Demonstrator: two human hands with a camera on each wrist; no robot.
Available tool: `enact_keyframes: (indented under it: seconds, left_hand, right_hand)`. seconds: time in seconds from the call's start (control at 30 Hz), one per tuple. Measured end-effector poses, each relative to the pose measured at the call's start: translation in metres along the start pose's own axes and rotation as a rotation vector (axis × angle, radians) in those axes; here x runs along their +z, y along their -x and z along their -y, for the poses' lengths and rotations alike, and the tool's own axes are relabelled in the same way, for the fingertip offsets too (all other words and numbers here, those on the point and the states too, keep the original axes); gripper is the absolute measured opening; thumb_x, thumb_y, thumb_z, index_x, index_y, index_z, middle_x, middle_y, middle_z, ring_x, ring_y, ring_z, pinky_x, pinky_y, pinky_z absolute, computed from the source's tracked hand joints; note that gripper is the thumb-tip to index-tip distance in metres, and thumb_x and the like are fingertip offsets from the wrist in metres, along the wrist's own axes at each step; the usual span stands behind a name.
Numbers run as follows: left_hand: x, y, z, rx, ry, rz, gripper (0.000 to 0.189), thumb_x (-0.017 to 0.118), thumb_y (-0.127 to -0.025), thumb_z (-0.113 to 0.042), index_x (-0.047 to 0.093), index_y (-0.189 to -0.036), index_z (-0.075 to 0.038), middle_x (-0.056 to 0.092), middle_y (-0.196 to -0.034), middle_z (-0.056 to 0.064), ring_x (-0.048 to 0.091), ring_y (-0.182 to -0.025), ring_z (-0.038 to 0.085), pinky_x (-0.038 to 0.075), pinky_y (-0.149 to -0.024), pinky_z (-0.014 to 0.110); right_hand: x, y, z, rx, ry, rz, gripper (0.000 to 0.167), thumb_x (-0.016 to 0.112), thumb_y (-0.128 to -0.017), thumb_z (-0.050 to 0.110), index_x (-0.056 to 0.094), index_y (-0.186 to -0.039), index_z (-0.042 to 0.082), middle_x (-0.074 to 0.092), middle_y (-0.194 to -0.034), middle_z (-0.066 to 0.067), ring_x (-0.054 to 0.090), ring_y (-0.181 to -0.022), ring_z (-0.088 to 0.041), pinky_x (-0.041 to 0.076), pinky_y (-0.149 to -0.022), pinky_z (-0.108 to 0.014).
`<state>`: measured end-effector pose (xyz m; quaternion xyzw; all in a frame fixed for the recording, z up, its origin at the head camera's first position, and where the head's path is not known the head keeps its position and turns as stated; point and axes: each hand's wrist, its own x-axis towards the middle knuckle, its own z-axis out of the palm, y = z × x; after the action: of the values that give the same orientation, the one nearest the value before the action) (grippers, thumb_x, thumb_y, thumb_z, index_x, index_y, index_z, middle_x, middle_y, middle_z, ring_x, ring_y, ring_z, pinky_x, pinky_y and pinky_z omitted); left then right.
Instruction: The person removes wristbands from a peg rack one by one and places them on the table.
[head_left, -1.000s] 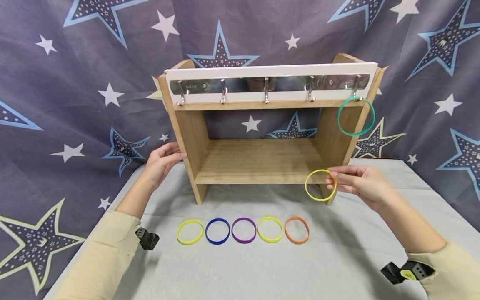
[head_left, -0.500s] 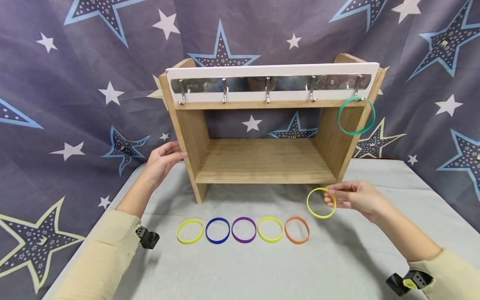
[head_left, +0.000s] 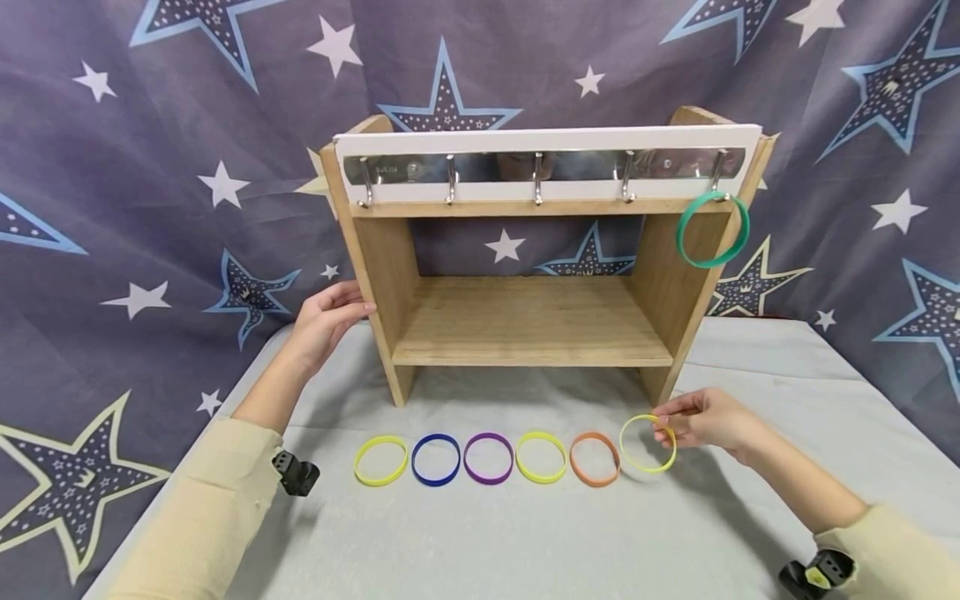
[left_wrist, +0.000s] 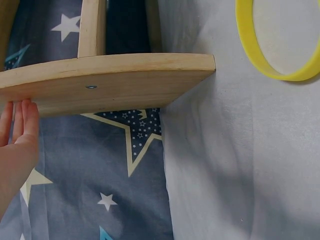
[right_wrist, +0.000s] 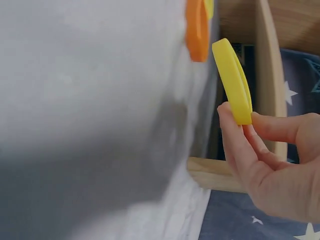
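Observation:
My right hand [head_left: 708, 423] pinches a thin yellow silicone wristband [head_left: 649, 470] between thumb and fingers, low over the cloth beside an orange wristband [head_left: 595, 483]. In the right wrist view the pinched band [right_wrist: 233, 82] appears edge-on, tilted. My left hand [head_left: 322, 325] rests its straight fingertips against the left side panel [left_wrist: 125, 90] of a wooden rack [head_left: 532, 321]. A green wristband [head_left: 705, 264] hangs from the rack's rightmost hook. Left of the orange band lie a yellow band [head_left: 541, 480], a purple band [head_left: 489, 481], a blue band [head_left: 436, 482] and another yellow band [head_left: 381, 483], in a row.
Several metal hooks [head_left: 537, 179] line a white board [head_left: 540, 140] across the rack's top front. Pale grey cloth [head_left: 480, 542] covers the table. A dark star-patterned curtain [head_left: 270, 150] stands behind and at both sides. Each wrist carries a small black camera [head_left: 296, 475].
My right hand has come down from beside the rack's lower right with the yellow wristband, to just right of the orange band. My left hand stays at the side panel.

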<state>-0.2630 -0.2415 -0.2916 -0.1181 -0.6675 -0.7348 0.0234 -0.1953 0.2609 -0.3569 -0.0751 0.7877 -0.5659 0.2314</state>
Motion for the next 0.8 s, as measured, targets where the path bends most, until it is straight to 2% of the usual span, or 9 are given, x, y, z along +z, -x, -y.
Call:
enact_keyframes:
  seconds: [0.2,0.3,0.47,0.6,0.8]
  left_hand:
    - [0.000,-0.001,0.001,0.001,0.007,-0.001,0.024,0.057,-0.089,0.004,0.055,-0.110,-0.009,0.067,-0.096,-0.007,0.063,-0.094,0.003,0.051,-0.087,0.012]
    - [-0.001,-0.001,0.001,0.001,0.004,0.000,0.024,0.057,-0.090,0.003,0.054,-0.111,-0.008,0.067,-0.097,-0.008,0.063,-0.094,0.002,0.050,-0.088,0.012]
    - [-0.001,-0.001,0.000,-0.001,0.008,0.001,0.024,0.057,-0.090,0.003,0.055,-0.111,-0.009,0.067,-0.097,-0.008,0.062,-0.094,0.002,0.050,-0.088,0.012]
    - [-0.001,0.000,0.000,-0.006,0.008,-0.007,0.024,0.057,-0.089,0.003,0.057,-0.109,-0.012,0.067,-0.096,-0.008,0.062,-0.094,0.002,0.050,-0.088,0.012]
    - [0.000,0.001,-0.001,-0.005,-0.017,-0.001,0.024,0.057,-0.090,0.001,0.056,-0.110,-0.012,0.066,-0.097,-0.010,0.062,-0.095,0.001,0.049,-0.089,0.011]
  right_hand:
    - [0.004,-0.005,-0.011,0.063,0.055,-0.038,0.033,0.054,-0.091,-0.005,0.049,-0.116,-0.026,0.073,-0.089,-0.009,0.068,-0.078,-0.012,0.061,-0.073,-0.029]
    - [0.006,-0.006,-0.013,0.085,0.148,-0.073,0.029,0.058,-0.089,-0.002,0.056,-0.111,-0.021,0.073,-0.085,-0.007,0.068,-0.076,-0.010,0.061,-0.069,-0.028]
    - [0.005,-0.005,-0.012,0.061,0.318,-0.120,0.027,0.063,-0.087,0.003,0.063,-0.107,-0.016,0.073,-0.084,-0.007,0.065,-0.074,-0.008,0.060,-0.066,-0.027]
    - [0.001,-0.003,-0.006,0.041,0.371,-0.137,0.029,0.064,-0.088,0.006,0.062,-0.109,-0.016,0.073,-0.089,-0.013,0.066,-0.076,-0.010,0.061,-0.071,-0.031]
    - [-0.010,0.003,0.005,0.011,0.416,-0.171,0.035,0.063,-0.090,0.010,0.060,-0.114,-0.015,0.072,-0.101,-0.021,0.068,-0.078,-0.011,0.061,-0.073,-0.030]
